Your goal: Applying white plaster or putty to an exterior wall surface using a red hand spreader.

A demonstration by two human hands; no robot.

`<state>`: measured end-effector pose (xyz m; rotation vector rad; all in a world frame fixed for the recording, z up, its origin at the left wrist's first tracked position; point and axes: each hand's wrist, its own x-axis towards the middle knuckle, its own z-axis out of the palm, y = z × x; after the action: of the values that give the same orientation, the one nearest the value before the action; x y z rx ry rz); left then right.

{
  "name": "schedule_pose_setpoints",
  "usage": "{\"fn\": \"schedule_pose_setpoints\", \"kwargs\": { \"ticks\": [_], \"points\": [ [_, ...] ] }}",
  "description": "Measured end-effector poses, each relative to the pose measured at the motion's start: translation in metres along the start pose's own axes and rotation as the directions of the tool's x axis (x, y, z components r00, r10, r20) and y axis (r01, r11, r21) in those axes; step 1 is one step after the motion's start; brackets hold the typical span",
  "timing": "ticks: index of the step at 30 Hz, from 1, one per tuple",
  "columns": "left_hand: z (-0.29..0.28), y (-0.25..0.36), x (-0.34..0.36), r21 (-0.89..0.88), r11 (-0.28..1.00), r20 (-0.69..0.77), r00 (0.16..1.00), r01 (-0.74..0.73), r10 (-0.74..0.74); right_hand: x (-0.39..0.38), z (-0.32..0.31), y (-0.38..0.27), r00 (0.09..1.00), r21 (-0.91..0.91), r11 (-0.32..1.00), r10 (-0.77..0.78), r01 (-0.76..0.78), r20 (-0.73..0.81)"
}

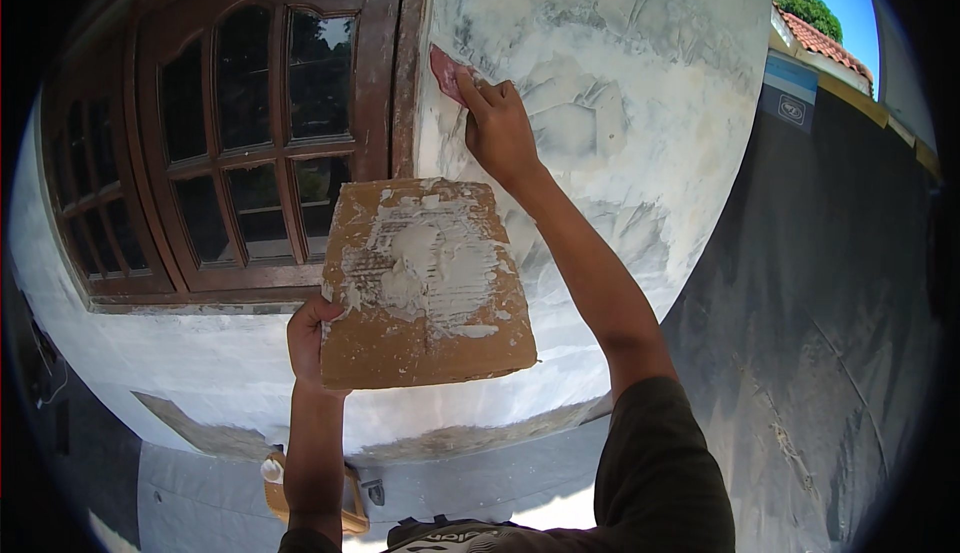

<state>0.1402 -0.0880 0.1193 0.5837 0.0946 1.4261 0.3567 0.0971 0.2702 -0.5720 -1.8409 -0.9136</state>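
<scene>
My left hand (312, 338) grips the left edge of a brown cardboard piece (430, 358), thumb on top. White putty (412, 265) is smeared and heaped over the middle of the board. Up by the window frame, my right hand (500, 125) is closed on a reddish flat scraper (448, 73), whose blade rests at the wall (600, 153) beside the brown frame. Patchy white and grey putty with swirled strokes covers that wall. The fingers partly hide the scraper.
Left of the wall strip stands a brown wooden window (250, 153) with several glass panes. A dark sheet (790, 333) hangs at the right, below a tiled roof (820, 45). On the floor behind my left forearm is a yellowish container (352, 513).
</scene>
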Motion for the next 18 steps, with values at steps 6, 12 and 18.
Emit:
{"fn": "schedule_pose_setpoints", "kwargs": {
  "ticks": [6, 12, 18],
  "points": [
    [-0.017, -0.015, 0.008, -0.037, 0.998, 0.016, 0.999, 0.052, -0.052, -0.01, -0.106, -0.001, 0.73, 0.676, 0.39, 0.598, -0.625, 0.331],
    [-0.034, -0.053, 0.014, -0.051, 0.996, -0.024, 0.997, 0.073, -0.074, -0.076, -0.136, -0.024, 0.36, 0.478, -0.118, 0.511, -0.87, 0.781],
    [-0.034, -0.079, 0.015, -0.037, 0.993, -0.032, 0.993, 0.117, -0.118, -0.14, -0.127, -0.019, 0.266, 0.424, -0.23, 0.504, -0.876, 0.822]
  ]
}}
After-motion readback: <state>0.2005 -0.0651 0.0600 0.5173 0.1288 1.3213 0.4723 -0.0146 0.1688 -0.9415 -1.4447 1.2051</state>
